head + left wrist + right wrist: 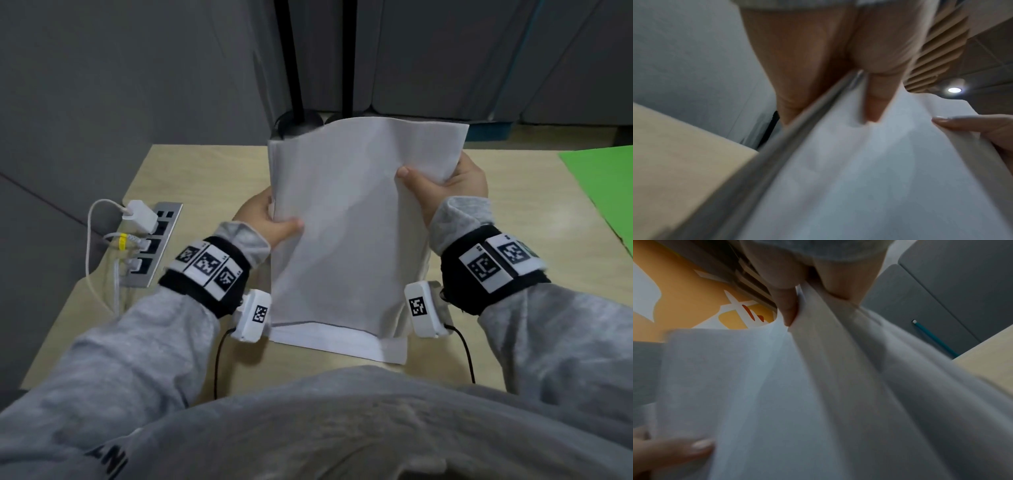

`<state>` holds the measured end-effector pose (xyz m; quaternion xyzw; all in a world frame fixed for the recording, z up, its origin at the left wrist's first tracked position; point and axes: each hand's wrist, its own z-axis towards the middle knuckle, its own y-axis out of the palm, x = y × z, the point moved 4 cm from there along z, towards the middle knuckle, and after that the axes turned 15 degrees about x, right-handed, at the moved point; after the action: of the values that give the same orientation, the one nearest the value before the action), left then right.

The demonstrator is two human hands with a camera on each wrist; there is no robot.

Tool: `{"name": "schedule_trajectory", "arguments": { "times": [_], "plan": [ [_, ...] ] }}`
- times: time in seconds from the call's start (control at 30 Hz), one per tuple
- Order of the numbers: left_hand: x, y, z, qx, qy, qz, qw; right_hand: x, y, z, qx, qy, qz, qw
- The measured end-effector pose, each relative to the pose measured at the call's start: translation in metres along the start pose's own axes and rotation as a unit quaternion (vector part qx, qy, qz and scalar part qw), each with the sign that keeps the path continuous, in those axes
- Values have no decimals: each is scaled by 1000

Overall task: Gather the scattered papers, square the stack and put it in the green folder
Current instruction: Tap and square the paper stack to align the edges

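Note:
A stack of white papers point(346, 219) stands tilted on end above the middle of the wooden table point(191, 178). My left hand point(270, 219) grips its left edge, thumb across the front sheet. My right hand point(442, 185) grips the right edge higher up, thumb on the front. The sheets point(859, 170) are uneven; some lower edges stick out at the bottom near my body. In the left wrist view my left thumb point(875, 100) presses the front sheet. In the right wrist view the paper point(797, 394) fans below my right hand point(791, 308). The green folder point(603, 188) lies at the table's right edge.
A power strip point(154, 243) with a white charger point(140, 216) and cables sits at the table's left edge. Grey partitions and a dark pole point(294, 65) stand behind the table. Bare wood lies between the papers and the folder.

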<state>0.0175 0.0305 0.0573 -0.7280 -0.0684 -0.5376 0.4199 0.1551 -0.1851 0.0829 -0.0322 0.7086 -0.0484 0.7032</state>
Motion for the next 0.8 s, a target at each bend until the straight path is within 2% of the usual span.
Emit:
{"name": "schedule_trajectory", "arguments": {
  "times": [0.03, 0.1, 0.2, 0.37, 0.5, 0.6, 0.7, 0.8],
  "plan": [
    [0, -2, 0, 47, -9, -15, 999, 0, 1, -1, -3, -3, 2, 1000],
    [4, -4, 0, 89, -12, -42, 995, -2, 0, 0, 4, -10, 10, 1000],
    [10, -13, 3, 110, 0, -75, 991, -5, -6, 0, 1, -14, 46, 999],
    [40, -37, -1, 143, 83, -143, 976, -4, -7, -2, -52, -15, 40, 998],
    [65, -53, -7, 200, 135, -170, 955, -26, -5, -10, 3, -61, 99, 993],
    [74, -57, -12, 236, 147, -219, 935, -42, -5, -19, 51, -113, 141, 982],
    [70, -54, -14, 241, 129, -196, 942, -39, -4, -23, 32, -139, 120, 982],
    [51, -42, -17, 181, 97, -191, 960, -25, -4, -20, -21, -124, 70, 990]
  ]
}}
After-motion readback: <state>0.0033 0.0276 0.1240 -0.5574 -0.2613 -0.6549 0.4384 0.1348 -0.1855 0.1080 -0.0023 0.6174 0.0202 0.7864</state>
